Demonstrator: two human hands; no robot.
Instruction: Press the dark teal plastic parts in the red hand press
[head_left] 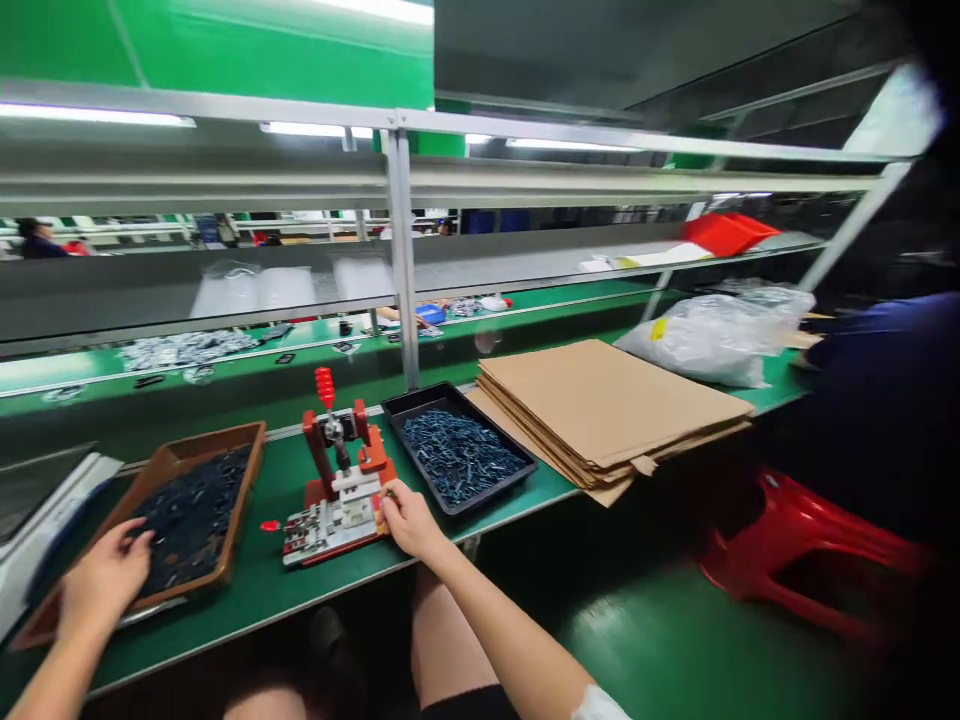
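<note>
My left hand [109, 575] is over the near-left side of a brown tray [259, 440] filled with small black plastic parts [187, 510]. Its thumb and fingertips are curled together at the parts; whatever lies between them is too small to make out. My right hand [405, 518] is closed in a pinch at the right side of a red and silver toggle-clamp fixture [349, 485], by a red and yellow piece. What its fingers grip is hidden. The fixture's red ribbed handle [325, 387] points upward. Right of it lies a black tray [517, 475] of small dark bluish pins [461, 450].
Flat brown cardboard sheets [615, 400] are stacked to the right, with clear plastic bags [705, 335] behind. A metal shelf post [401, 260] rises behind the fixture. A red stool [802, 560] stands on the floor at right, near a person in dark clothing [885, 400].
</note>
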